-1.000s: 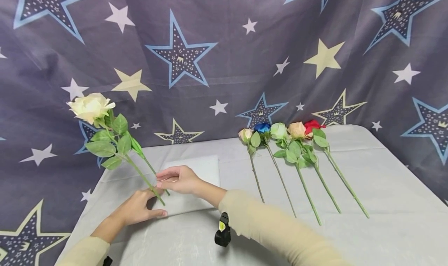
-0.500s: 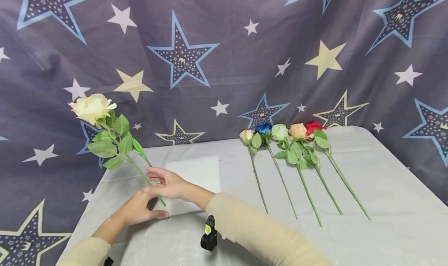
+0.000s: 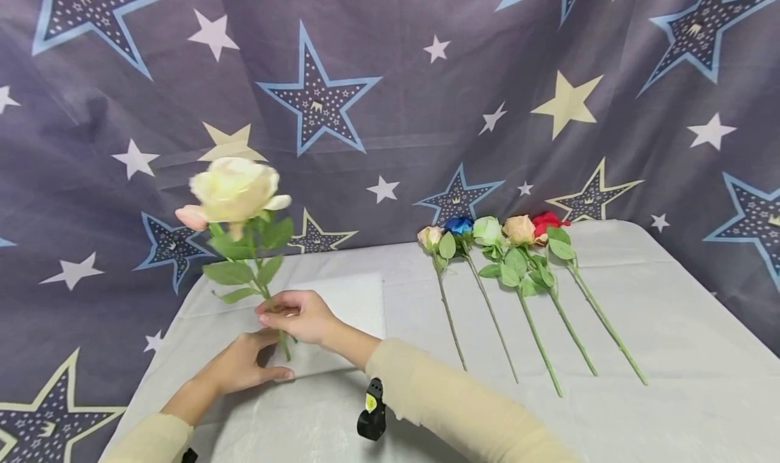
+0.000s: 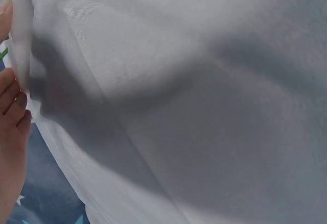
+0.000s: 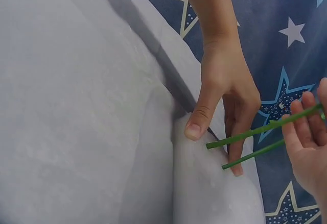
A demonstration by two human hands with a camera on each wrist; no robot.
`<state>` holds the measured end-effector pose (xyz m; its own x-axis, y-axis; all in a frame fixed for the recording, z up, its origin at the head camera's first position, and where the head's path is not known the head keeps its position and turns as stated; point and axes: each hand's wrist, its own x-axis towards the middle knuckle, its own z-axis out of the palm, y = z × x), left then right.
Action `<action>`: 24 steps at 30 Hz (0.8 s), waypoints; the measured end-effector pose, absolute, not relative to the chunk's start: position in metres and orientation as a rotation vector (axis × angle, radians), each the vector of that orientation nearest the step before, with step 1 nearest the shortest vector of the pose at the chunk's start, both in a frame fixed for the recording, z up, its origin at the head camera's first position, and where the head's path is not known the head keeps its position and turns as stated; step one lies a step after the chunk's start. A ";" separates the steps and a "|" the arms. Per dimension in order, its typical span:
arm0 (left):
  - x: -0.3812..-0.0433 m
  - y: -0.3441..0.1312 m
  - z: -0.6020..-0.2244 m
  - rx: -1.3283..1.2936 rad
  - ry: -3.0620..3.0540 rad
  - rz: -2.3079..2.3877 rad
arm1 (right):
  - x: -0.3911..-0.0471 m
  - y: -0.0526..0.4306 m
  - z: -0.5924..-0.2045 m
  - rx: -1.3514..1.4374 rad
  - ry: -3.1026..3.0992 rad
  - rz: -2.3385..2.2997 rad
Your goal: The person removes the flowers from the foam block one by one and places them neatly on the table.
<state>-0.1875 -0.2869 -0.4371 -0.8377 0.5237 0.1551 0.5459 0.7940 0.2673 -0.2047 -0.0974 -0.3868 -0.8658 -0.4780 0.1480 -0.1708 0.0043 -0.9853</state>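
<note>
In the head view, my right hand (image 3: 301,317) grips the stems of a cream rose (image 3: 234,189) and a flower with a pink bud (image 3: 193,217) with its thumb and fingers. The flowers stand nearly upright, the rose partly covering the pink one. Two green stems (image 5: 265,127) reach past the right hand, their cut ends over a white foam sheet (image 3: 341,294). My left hand (image 3: 244,365) rests at the sheet's front left corner, thumb apart from the fingers. In the right wrist view the left hand (image 5: 225,83) arches over the sheet's rounded edge.
To the right on the grey tablecloth (image 3: 670,355) lie several roses in a row: a small pale one (image 3: 429,237), a blue one (image 3: 458,225), a light green one (image 3: 487,231), a peach one (image 3: 519,229) and a red one (image 3: 548,224). A starry curtain (image 3: 396,124) hangs behind.
The right hand has moved left onto the stems and gripped them. The cream rose and the pink flower have swung right and more upright. The left hand has stayed in place.
</note>
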 end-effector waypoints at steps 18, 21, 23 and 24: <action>-0.188 -0.285 -0.439 -0.867 -2.932 -0.430 | -0.216 -0.061 -0.405 -0.622 2.031 -2.032; -0.188 -0.285 -0.438 -0.867 -2.939 -0.435 | -0.217 -0.057 -0.406 -0.569 1.980 -2.065; -0.188 -0.285 -0.438 -0.866 -2.946 -0.439 | -0.218 -0.055 -0.406 -0.526 1.938 -2.097; -0.188 -0.285 -0.438 -0.866 -2.948 -0.440 | -0.218 -0.054 -0.406 -0.503 1.920 -2.109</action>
<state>-0.1884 -0.2849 -0.4384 -0.8435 0.5246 0.1150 0.5353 0.8041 0.2587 -0.2183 -0.0540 -0.4059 -0.9103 -0.4044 0.0880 -0.0498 -0.1041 -0.9933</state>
